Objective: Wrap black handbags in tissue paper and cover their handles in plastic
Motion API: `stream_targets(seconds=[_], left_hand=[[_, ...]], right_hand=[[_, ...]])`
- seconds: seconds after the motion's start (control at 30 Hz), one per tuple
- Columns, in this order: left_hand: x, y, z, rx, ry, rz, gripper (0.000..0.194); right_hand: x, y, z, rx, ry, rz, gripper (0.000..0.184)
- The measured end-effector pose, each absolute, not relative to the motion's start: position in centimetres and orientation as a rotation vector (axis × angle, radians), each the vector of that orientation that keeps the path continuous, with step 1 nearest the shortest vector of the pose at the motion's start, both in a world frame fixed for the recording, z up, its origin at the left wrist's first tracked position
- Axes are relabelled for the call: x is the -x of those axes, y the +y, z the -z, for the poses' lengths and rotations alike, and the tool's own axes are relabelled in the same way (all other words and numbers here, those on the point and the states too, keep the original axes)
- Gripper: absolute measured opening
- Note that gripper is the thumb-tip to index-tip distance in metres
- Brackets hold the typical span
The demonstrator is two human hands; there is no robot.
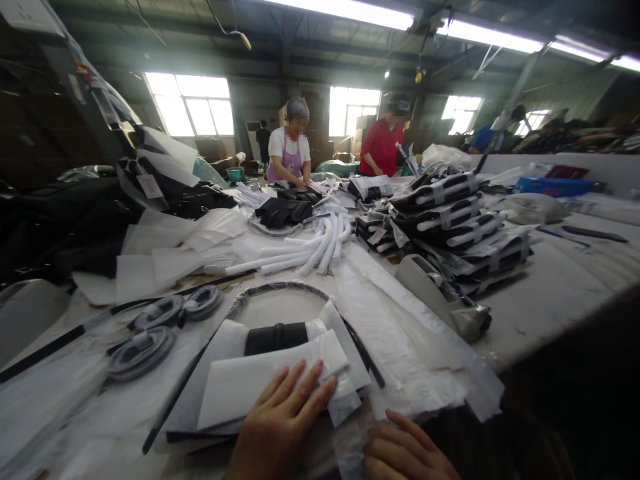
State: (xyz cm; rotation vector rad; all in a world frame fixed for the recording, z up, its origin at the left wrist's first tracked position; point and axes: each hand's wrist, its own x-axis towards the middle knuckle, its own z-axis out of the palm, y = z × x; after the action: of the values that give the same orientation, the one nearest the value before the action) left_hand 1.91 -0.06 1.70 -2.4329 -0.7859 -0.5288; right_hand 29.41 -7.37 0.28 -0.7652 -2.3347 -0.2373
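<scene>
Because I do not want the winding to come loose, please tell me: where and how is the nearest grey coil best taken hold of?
I would pinch the coil across its pale wrap, coming from above with the left hand. It lies flat, with its upper side exposed, and the wrap seems to bind the loops together.

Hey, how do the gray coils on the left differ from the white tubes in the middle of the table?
The gray coils are wound into compact rings, while the white tubes lie loose, some curved. The coils are gray; the tubes are white. The coils have pale bands around them; the tubes show none. Both rest on the table.
</scene>
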Motion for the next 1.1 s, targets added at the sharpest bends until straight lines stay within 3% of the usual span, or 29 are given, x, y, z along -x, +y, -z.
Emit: stream_targets(seconds=[0.17,0.37,0.57,0.73,1.1], left_hand=[[-2.0,0.1,-1.6,2.390,-0.775,0.454,0.049],[-2.0,0.1,-1.6,2.357,-0.760,0.434,0.050],[-2.0,0.0,-1.3,2.358,-0.772,0.435,0.053],[-1.9,-0.1,-1.3,2.354,-0.759,0.473,0.051],[-1.5,0.0,-1.1,2.430,-0.678,0.521,0.057]], right_hand=[[-28.3,-6.6,-0.4,0.793,-2.281,0.443,0.028],[-28.5,-6.4,-1.5,0.702,-2.201,0.419,0.017],[-28.3,-4.4,-4.1,0.761,-2.258,0.348,0.030],[-27.0,-2.7,-5.3,0.726,-2.295,0.423,0.023],[-26.5,-3.9,-0.6,0.820,-2.145,0.410,0.024]])
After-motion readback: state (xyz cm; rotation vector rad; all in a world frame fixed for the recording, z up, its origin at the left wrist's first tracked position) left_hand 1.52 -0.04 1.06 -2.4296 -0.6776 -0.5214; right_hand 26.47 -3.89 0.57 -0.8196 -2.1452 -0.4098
